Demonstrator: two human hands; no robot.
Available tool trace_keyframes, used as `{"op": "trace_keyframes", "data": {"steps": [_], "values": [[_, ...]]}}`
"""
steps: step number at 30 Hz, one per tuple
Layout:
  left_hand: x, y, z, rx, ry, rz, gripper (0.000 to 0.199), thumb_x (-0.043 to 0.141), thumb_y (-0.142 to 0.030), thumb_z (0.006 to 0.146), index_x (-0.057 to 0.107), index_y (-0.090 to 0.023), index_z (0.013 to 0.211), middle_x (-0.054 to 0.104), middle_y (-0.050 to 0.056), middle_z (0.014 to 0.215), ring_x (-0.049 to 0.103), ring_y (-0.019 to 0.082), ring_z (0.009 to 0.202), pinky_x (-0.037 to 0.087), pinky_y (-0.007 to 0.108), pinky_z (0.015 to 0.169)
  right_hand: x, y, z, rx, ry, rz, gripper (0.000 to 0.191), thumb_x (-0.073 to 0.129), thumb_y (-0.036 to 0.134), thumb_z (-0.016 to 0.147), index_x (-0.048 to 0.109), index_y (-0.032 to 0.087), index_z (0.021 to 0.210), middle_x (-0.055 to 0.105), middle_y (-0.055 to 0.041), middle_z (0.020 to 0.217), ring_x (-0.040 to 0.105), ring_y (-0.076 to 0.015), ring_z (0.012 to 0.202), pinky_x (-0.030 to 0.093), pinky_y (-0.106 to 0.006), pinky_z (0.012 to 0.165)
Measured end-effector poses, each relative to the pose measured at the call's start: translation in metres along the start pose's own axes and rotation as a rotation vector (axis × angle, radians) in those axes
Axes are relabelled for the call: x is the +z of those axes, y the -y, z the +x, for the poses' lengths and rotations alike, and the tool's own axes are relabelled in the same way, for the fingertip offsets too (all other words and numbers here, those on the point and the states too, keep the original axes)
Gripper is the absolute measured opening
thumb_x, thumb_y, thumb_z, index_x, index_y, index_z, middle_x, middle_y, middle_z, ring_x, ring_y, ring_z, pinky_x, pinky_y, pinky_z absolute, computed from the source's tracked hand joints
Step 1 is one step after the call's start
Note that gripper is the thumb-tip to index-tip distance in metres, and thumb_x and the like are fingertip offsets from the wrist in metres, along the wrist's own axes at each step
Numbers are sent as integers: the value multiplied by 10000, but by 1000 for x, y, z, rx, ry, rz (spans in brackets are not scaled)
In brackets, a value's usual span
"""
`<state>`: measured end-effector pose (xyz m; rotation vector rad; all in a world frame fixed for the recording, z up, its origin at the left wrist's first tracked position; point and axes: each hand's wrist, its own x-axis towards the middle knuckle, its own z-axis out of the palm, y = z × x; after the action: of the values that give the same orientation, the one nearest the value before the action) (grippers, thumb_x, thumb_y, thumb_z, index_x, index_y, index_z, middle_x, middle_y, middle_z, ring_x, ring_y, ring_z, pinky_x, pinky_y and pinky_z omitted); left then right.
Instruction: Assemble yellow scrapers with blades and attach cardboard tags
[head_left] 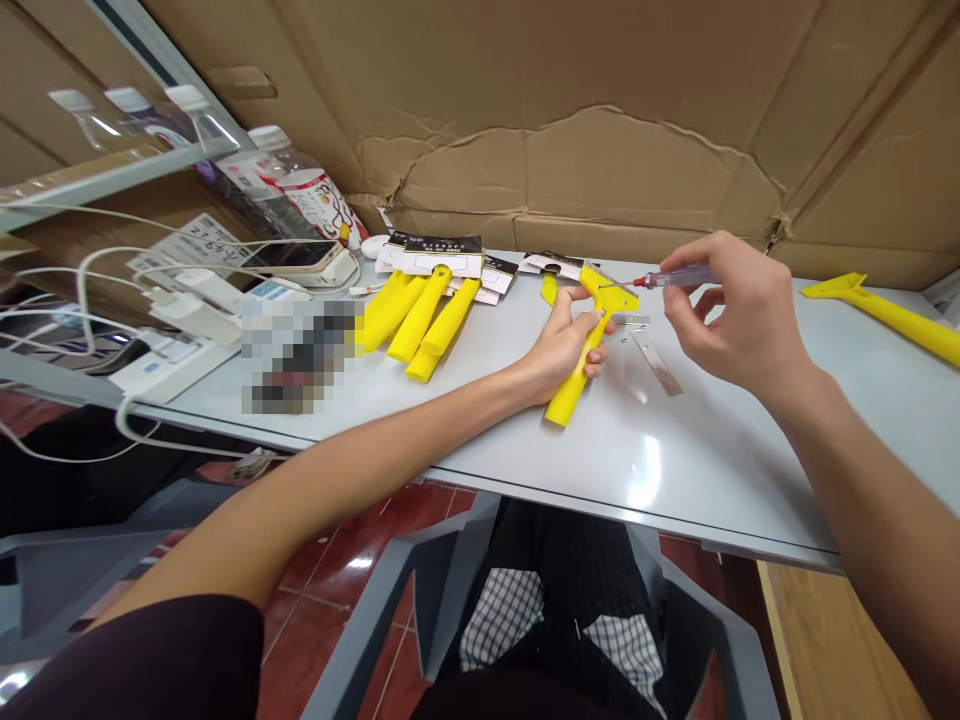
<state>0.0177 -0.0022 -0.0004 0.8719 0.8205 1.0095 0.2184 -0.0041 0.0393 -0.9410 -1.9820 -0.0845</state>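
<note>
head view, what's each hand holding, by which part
Left hand: yellow plastic scraper, by the upper handle near its head. Right hand: screwdriver with translucent purple handle, by that handle.

The left hand [566, 350] is closed, its forearm slanting in from the lower left. The right hand [731, 310] is raised in a pinch, fingers bent, its forearm rising from the lower right; both arms are bare.

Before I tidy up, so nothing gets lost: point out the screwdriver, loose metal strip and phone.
Screwdriver [683, 277]: head view, its translucent handle.
Loose metal strip [658, 364]: head view, middle of its face.
Phone [289, 256]: head view, its screen.
</note>
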Motion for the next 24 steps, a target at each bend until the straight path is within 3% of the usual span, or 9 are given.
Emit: {"op": "trace_keyframes", "data": {"steps": [5, 7, 9, 13, 17, 19, 22, 24], "values": [[0, 0, 0, -5, -9, -18, 318, 546, -197, 1040, 398, -331, 1288, 605, -21, 917, 450, 56, 496, 337, 175, 447, -1, -6, 1, 137, 16, -140, 207, 489, 388, 1075, 643, 286, 981, 657, 8, 620, 619, -216, 525, 505, -415, 616], [1, -1, -1, -14, -16, -22, 343, 554, -188, 1035, 398, -337, 1302, 600, -27, 907, 441, 54, 491, 331, 171, 445, -2, -6, 1, 130, 26, -109, 144, 534, 346, 1042, 640, 292, 962, 676, 1, 651, 631, -219, 550, 518, -415, 617], [2, -3, -2, -17, -13, -21, 356, 550, -180, 1033, 395, -343, 1309, 596, -33, 902, 437, 52, 488, 325, 165, 443, -2, -5, 3, 56, 23, -35, 46, 606, 277, 960, 644, 292, 981, 744, -39, 835, 673, -219, 638, 530, -397, 589], [2, -3, -2, -16, 0, -14, 369, 544, -182, 1033, 396, -345, 1329, 596, -31, 896, 446, 56, 490, 322, 162, 442, -2, -1, 3, -22, 26, 39, 175, 675, 212, 857, 648, 290, 1012, 722, -93, 1035, 697, -229, 733, 496, -360, 493], [2, -2, -1, -15, -9, -23, 386, 547, -180, 1034, 396, -346, 1347, 599, -28, 898, 444, 56, 490, 324, 168, 443, -1, -5, 2, 33, 38, 10, 82, 608, 321, 988, 635, 310, 1065, 738, -89, 1034, 694, -237, 751, 534, -409, 613], [1, -1, -1, -15, -11, -23, 363, 530, -177, 1041, 396, -343, 1336, 601, -26, 907, 446, 56, 488, 325, 171, 442, 0, -8, 1, 52, 25, -24, 96, 544, 351, 1043, 625, 309, 1073, 743, -67, 938, 680, -226, 687, 529, -421, 657], [2, -2, -1, -14, -10, -24, 333, 520, -177, 1044, 401, -334, 1313, 599, -24, 920, 446, 53, 486, 327, 174, 439, 0, -10, 0, 93, 12, -69, 112, 535, 369, 1054, 624, 300, 1051, 686, -17, 733, 648, -225, 569, 500, -418, 623], [2, -2, -2, -18, -10, -26, 343, 537, -178, 1039, 400, -336, 1311, 594, -28, 917, 446, 51, 485, 327, 171, 439, 0, -9, 0, 123, 11, -69, 122, 564, 403, 1040, 635, 306, 1060, 692, -9, 725, 658, -231, 564, 506, -414, 603]]}}
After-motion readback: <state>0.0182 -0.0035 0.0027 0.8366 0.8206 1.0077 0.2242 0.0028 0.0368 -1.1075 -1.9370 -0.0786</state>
